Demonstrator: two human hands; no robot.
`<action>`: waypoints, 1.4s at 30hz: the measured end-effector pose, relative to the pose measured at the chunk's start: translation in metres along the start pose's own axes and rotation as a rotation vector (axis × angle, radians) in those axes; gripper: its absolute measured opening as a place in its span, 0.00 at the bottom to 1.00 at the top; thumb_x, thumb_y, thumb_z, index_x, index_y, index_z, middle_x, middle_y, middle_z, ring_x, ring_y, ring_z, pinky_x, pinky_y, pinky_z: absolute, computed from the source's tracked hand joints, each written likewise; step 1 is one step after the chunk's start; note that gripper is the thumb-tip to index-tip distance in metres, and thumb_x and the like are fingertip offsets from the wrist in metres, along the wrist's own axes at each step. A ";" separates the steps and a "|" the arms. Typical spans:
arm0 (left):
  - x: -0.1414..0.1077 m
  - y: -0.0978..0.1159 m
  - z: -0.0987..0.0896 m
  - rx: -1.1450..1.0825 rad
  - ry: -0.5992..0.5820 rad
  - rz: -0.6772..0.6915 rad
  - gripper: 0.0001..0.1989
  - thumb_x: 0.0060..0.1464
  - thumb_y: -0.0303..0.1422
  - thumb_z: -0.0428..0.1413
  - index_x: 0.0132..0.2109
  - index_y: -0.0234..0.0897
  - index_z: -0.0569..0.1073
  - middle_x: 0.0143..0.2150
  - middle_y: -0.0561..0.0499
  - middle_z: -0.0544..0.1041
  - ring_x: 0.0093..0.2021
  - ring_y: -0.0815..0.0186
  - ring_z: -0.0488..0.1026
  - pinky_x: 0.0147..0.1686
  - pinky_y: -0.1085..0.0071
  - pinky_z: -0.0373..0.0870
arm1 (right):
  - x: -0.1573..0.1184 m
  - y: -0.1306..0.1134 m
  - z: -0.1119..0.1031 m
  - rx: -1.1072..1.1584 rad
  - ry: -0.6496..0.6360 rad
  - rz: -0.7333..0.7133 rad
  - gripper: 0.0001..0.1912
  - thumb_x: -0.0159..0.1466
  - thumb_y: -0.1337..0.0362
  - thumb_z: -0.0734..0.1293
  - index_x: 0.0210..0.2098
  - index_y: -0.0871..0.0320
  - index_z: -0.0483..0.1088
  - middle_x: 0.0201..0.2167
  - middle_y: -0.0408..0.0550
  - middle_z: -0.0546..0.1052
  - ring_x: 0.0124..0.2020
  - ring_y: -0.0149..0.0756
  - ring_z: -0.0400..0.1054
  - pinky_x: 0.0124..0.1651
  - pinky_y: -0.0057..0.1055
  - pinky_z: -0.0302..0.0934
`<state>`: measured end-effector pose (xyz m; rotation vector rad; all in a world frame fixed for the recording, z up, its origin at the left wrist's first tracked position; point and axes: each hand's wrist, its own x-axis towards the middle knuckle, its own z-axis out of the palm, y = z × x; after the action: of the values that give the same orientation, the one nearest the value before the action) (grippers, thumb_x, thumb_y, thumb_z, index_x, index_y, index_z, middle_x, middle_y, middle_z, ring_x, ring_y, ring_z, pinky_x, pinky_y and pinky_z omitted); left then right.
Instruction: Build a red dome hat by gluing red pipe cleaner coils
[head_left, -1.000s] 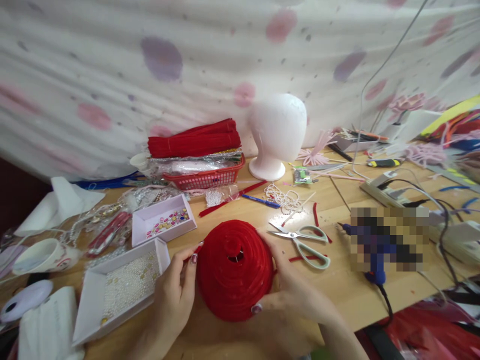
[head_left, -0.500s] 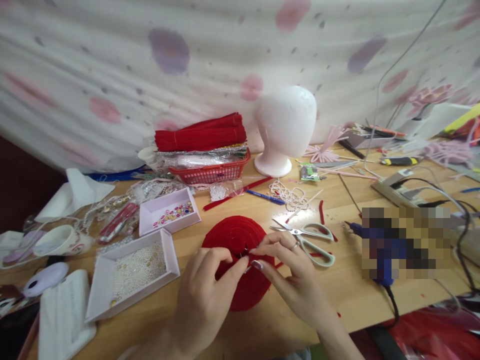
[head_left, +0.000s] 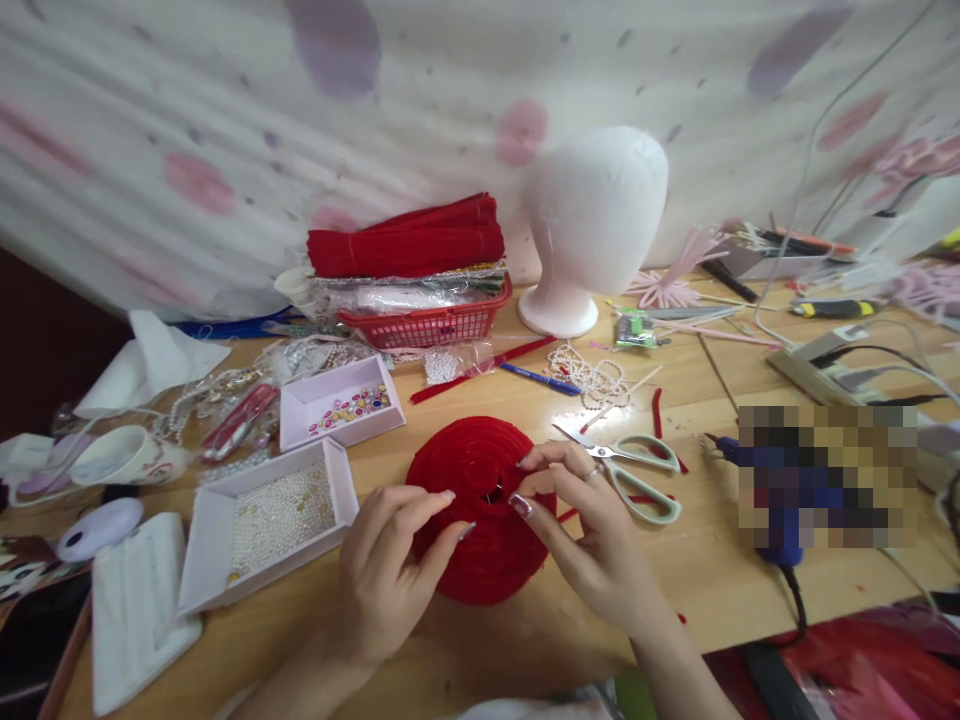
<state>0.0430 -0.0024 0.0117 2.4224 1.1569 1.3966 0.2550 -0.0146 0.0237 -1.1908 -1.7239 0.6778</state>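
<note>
While both bare hands work low over the pale wooden tabletop (head_left: 709, 570), the round, ridged dome of deep red fuzzy strips (head_left: 491, 560) sits between and beneath their fingers. Left hand (head_left: 390, 575): thumb and forefinger parted, a clear gap between tips, grip loose; tips over the dome's left half, contact uncertain. Right hand (head_left: 600, 535): fingers bent, thumb and forefinger tips close together beside the dark opening near the dome's top, where thin silvery wire ends (head_left: 491, 495) show; whether they pinch a wire, cannot tell. Dome's near edge lies between the two wrists, its far edge beyond the fingertips. Metal scissors with pale green handles (head_left: 604, 451) lie spread just right of the dome; white open box of pearly beads (head_left: 342, 490), left of left hand.
</note>
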 end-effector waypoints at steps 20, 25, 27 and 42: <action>-0.004 -0.010 0.002 0.035 -0.187 0.115 0.16 0.61 0.23 0.53 0.56 0.36 0.71 0.46 0.45 0.67 0.44 0.62 0.66 0.44 0.63 0.69 | 0.016 0.001 -0.003 -0.019 -0.007 0.073 0.03 0.67 0.66 0.67 0.39 0.53 0.73 0.42 0.49 0.75 0.48 0.39 0.70 0.51 0.40 0.65; -0.004 -0.012 0.002 0.019 -0.204 0.134 0.15 0.62 0.22 0.52 0.55 0.34 0.72 0.47 0.45 0.66 0.46 0.61 0.65 0.46 0.62 0.67 | 0.019 -0.001 0.003 -0.046 0.089 0.077 0.02 0.64 0.67 0.70 0.35 0.54 0.75 0.40 0.48 0.77 0.44 0.40 0.73 0.48 0.38 0.68; -0.004 -0.012 0.002 0.017 -0.210 0.137 0.16 0.61 0.21 0.52 0.55 0.33 0.72 0.47 0.45 0.65 0.46 0.61 0.65 0.47 0.62 0.66 | 0.017 -0.003 0.005 -0.088 0.119 0.060 0.03 0.64 0.68 0.69 0.35 0.53 0.75 0.39 0.48 0.78 0.43 0.38 0.74 0.47 0.37 0.68; -0.005 -0.013 0.002 0.056 -0.207 0.160 0.17 0.61 0.23 0.51 0.56 0.35 0.71 0.47 0.44 0.66 0.47 0.60 0.65 0.47 0.59 0.69 | -0.017 -0.009 0.011 -0.461 0.012 -0.123 0.24 0.65 0.72 0.66 0.60 0.53 0.66 0.56 0.56 0.68 0.57 0.46 0.63 0.56 0.47 0.63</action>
<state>0.0359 0.0037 0.0020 2.6747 0.9864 1.1292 0.2433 -0.0335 0.0198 -1.3747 -1.9877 0.1996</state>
